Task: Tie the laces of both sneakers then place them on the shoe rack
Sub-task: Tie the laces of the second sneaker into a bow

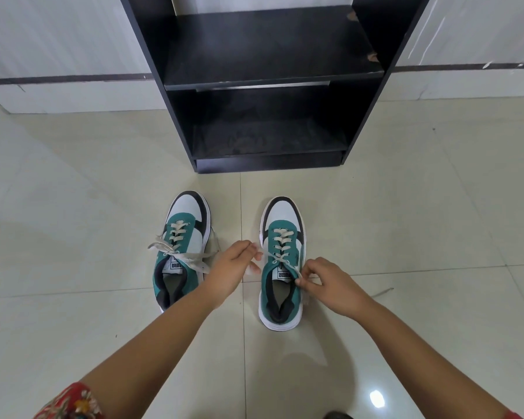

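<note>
Pinching right sneaker [282,261] laces, seemingly both hands

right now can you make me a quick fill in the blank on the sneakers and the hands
1. Both hands work the laces of the ____ sneaker.
2. The left sneaker already has its laces ____.
3. Both sneakers stand on the ____, toes toward the shoe rack.
4. The right hand pinches a ____.

Missing: right; tied; floor; lace
</note>
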`<move>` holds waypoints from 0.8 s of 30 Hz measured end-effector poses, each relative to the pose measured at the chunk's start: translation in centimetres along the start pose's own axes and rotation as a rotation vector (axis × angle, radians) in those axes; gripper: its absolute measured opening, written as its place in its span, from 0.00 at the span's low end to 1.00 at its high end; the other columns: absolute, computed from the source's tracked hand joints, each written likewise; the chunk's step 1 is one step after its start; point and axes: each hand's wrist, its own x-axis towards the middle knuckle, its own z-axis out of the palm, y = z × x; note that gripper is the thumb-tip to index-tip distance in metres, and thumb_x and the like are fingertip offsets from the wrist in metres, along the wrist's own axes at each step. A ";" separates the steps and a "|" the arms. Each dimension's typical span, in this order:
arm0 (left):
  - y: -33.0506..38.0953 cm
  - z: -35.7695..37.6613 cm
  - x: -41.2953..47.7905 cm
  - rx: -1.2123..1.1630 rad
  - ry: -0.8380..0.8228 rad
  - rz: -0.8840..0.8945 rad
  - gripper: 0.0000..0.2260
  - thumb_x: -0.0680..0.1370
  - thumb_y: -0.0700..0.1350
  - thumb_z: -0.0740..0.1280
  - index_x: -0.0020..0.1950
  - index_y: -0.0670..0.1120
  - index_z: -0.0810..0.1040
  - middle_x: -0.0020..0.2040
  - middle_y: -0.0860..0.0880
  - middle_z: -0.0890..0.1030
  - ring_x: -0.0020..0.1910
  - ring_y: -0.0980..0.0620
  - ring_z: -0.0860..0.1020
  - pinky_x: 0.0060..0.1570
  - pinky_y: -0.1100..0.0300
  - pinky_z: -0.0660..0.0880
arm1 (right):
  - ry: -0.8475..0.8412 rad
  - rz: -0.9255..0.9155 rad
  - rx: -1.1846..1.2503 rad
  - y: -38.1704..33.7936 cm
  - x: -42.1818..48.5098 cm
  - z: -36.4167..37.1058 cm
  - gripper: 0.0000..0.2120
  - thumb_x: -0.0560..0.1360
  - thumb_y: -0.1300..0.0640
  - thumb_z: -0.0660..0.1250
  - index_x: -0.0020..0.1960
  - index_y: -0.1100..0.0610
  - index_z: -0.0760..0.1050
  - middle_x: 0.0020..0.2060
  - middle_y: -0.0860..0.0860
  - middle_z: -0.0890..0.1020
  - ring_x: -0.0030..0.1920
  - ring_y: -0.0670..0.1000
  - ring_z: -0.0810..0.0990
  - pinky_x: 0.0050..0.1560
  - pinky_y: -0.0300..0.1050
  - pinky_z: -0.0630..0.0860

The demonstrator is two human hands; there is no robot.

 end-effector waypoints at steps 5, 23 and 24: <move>0.7 0.0 -0.1 -0.248 -0.084 0.017 0.15 0.82 0.47 0.54 0.38 0.45 0.71 0.54 0.49 0.84 0.31 0.49 0.76 0.46 0.55 0.72 | -0.086 0.086 0.329 -0.8 0.0 -2.0 0.10 0.77 0.58 0.59 0.37 0.54 0.71 0.34 0.50 0.76 0.37 0.50 0.73 0.42 0.46 0.69; 1.8 1.1 0.1 -0.231 -0.325 -0.015 0.11 0.80 0.41 0.60 0.61 0.49 0.66 0.31 0.50 0.75 0.23 0.56 0.60 0.25 0.64 0.57 | 0.107 -0.036 1.023 -2.9 3.2 0.5 0.05 0.78 0.64 0.61 0.48 0.55 0.65 0.39 0.58 0.80 0.42 0.55 0.78 0.44 0.38 0.74; 1.8 1.1 0.3 -0.249 -0.332 -0.033 0.13 0.79 0.41 0.61 0.63 0.51 0.66 0.32 0.50 0.75 0.23 0.56 0.60 0.25 0.65 0.57 | 0.074 -0.056 1.017 -3.0 3.1 0.4 0.07 0.77 0.64 0.61 0.47 0.55 0.64 0.37 0.57 0.81 0.40 0.53 0.79 0.43 0.36 0.75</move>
